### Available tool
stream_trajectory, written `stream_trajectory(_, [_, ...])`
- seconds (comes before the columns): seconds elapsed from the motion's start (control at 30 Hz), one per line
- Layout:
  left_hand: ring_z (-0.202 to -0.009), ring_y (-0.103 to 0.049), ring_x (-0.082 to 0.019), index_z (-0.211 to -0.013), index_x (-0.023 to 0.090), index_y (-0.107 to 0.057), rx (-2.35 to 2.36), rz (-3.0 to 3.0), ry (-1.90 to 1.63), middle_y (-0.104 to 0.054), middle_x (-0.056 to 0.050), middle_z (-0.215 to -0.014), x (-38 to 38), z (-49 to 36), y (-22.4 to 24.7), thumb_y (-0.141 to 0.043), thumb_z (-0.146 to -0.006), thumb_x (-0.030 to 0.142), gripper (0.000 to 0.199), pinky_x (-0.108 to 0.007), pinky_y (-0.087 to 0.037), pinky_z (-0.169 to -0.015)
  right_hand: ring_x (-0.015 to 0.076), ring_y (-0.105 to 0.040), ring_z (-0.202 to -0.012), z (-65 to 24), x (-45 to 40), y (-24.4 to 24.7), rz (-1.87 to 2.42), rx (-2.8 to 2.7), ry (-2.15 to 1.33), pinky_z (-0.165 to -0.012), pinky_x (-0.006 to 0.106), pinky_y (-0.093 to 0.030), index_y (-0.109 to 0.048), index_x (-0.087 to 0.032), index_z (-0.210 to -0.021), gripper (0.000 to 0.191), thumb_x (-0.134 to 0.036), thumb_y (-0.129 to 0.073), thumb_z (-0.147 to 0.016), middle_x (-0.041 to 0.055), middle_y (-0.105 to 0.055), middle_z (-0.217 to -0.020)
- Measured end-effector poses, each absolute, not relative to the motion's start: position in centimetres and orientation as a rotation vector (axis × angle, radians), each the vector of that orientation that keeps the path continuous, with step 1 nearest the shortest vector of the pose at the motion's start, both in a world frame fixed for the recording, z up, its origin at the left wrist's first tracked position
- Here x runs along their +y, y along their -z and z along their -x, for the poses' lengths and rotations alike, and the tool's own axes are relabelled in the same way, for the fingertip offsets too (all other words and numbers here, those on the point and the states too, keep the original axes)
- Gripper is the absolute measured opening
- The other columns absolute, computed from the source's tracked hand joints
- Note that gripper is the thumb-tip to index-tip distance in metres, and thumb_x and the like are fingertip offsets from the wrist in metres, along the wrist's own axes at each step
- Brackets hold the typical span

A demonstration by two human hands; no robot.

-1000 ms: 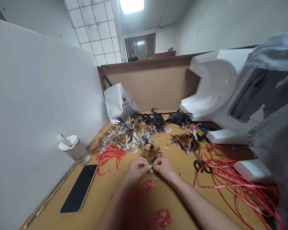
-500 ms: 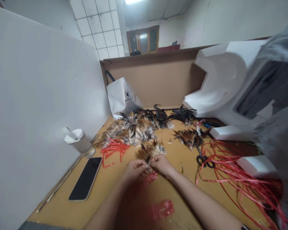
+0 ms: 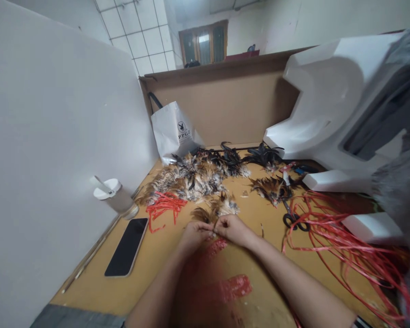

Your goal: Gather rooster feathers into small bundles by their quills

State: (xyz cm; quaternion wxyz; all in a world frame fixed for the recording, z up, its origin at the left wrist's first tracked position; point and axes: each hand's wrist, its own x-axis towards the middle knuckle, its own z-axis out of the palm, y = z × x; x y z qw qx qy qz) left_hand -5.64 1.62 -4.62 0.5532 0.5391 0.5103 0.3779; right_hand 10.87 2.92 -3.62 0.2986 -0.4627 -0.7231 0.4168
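Note:
My left hand (image 3: 196,236) is closed in a pinch at the base of a small tuft of brown feathers (image 3: 200,214), which fans out beyond the fingertips. Pressed against it, my right hand (image 3: 235,230) pinches at the same feather ends; the exact hold is hidden by its fingers. Just beyond the right hand lies a pale, fluffy clump of feathers (image 3: 227,206). Below the hands, strips of red tape (image 3: 237,288) are stuck to the yellow tabletop (image 3: 259,273).
A feather heap (image 3: 187,180) lies behind, beside cut red strips (image 3: 165,205). At left are a phone (image 3: 127,248) and a lidded cup (image 3: 116,198). Rightward lie another feather bunch (image 3: 271,189), scissors (image 3: 295,221), red plastic string (image 3: 348,246) and white foam (image 3: 327,91). A white bag (image 3: 174,132) stands behind.
The brown tuft now leans further left, and the hands have drawn closer together at its base. The whole view has shifted slightly.

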Motion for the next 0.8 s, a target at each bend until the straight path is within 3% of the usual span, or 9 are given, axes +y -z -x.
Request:
stream_trajectory(0.23, [-0.044, -0.044, -0.009, -0.057, 0.015, -0.065, 1.268, -1.334, -0.897, -0.055, 0.002, -0.047, 1.5, 5.5, 4.8, -0.064, -0.054, 0.021, 0.007, -0.021, -0.034, -0.047, 0.0089, -0.046, -0.049, -10.0, 2.6, 3.2, 1.146, -1.848, -1.159, -0.046, 0.018, -0.033, -0.063, -0.013, -0.062, 0.019, -0.025, -0.051, -0.068, 0.0005, -0.059, -0.054])
stream_trajectory(0.47, [-0.043, -0.043, -0.007, -0.06, 0.014, -0.062, 1.259, -1.361, -0.854, -0.053, 0.004, -0.047, 1.5, 5.8, 4.2, -0.064, -0.054, 0.026, 0.013, -0.02, -0.034, -0.046, 0.011, -0.053, -0.06, -10.6, 2.9, 2.6, 1.028, -1.937, -1.13, -0.054, 0.019, -0.038, -0.067, -0.014, -0.083, 0.024, -0.016, -0.048, -0.069, 0.0022, -0.064, -0.071])
stream_trajectory(0.63, [-0.043, -0.043, -0.007, -0.061, 0.013, -0.061, 1.256, -1.386, -0.806, -0.054, 0.003, -0.048, 1.4, 6.0, 3.7, -0.064, -0.055, 0.028, 0.016, -0.019, -0.033, -0.045, 0.0097, -0.049, -0.055, -10.7, 3.1, 3.7, 1.088, -2.092, -0.895, -0.051, 0.018, -0.035, -0.067, -0.018, -0.077, 0.022, -0.013, -0.049, -0.066, 0.0, -0.06, -0.062])
stream_trajectory(0.8, [-0.043, -0.043, -0.007, -0.062, 0.013, -0.06, 1.24, -1.385, -0.785, -0.055, 0.003, -0.05, 1.6, 6.1, 3.6, -0.064, -0.055, 0.028, 0.016, -0.02, -0.034, -0.045, 0.0109, -0.05, -0.063, -11.1, 3.1, 3.5, 1.083, -2.144, -0.715, -0.058, 0.019, -0.035, -0.065, -0.017, -0.07, 0.011, -0.016, -0.055, -0.065, 0.0012, -0.058, -0.068])
